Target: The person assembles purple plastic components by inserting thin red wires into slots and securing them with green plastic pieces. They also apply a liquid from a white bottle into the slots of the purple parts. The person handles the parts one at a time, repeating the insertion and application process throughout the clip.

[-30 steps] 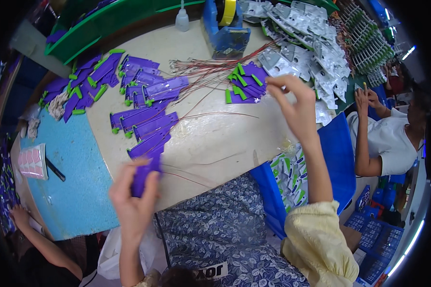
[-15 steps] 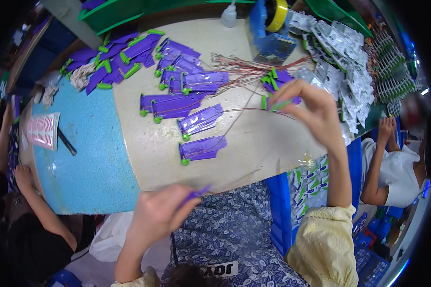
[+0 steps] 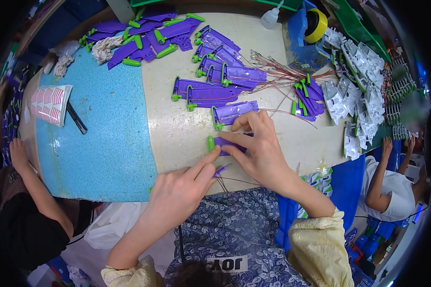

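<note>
A flat purple plastic piece with a green end (image 3: pixel 211 143) lies at the near end of a row of similar purple pieces (image 3: pixel 234 113). My right hand (image 3: pixel 266 153) grips its purple body between thumb and fingers. The index fingertip of my left hand (image 3: pixel 179 191) presses beside the green end. Under that finger, the same hand holds a small pointed purple piece (image 3: pixel 220 171), with thin wires near it. Its full shape is hidden, and a green bit (image 3: pixel 150 190) shows at the hand's other side.
Red wires (image 3: pixel 292 71) run to a small purple-green pile (image 3: pixel 309 98). White plastic parts (image 3: pixel 364 95) heap at right, beside a tape dispenser (image 3: pixel 297 38). Capped purple pieces (image 3: pixel 148 40) lie far left. A blue mat (image 3: pixel 100 158) bears a printed packet (image 3: pixel 51 105). Co-workers sit both sides.
My right hand has come left and nearer, from the purple-green pile to the row's near piece. My left hand has moved up and right to meet it. The whole view has shifted.
</note>
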### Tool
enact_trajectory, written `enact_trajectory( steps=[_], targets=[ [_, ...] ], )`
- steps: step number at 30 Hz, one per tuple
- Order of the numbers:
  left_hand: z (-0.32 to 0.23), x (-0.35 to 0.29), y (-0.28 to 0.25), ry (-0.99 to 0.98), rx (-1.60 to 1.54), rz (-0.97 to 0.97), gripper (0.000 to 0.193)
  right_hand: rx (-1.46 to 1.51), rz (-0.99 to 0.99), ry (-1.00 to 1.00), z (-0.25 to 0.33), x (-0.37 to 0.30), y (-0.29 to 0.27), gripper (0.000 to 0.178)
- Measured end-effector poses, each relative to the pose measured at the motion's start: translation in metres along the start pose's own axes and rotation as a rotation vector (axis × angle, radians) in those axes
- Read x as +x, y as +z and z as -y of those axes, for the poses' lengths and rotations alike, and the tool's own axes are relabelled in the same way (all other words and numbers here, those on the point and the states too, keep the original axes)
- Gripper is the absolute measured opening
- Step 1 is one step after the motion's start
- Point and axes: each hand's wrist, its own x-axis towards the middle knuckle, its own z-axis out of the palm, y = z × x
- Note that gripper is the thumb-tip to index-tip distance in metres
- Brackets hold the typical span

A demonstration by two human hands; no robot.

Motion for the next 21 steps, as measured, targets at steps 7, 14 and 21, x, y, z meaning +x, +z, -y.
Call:
enact_trajectory(
  steps=[7, 14, 21],
  targets=[
    [-0.001, 0.0, -0.013, -0.316, -0.234, -0.053, 0.024, 0.632, 0.144, 0.486, 0.012, -0.018, -0.014, 0.03],
    [-0.02, 0.026, 0.012, -0.026, -0.545, -0.205, 0.029, 0.768, -0.057, 0.381, 0.015, -0.04, -0.021, 0.038],
    [-0.03, 0.024, 0.021, -0.115, -0.604, -0.275, 0.03, 0.406, 0.038, 0.425, 0.006, -0.056, -0.045, 0.033]
  ],
)
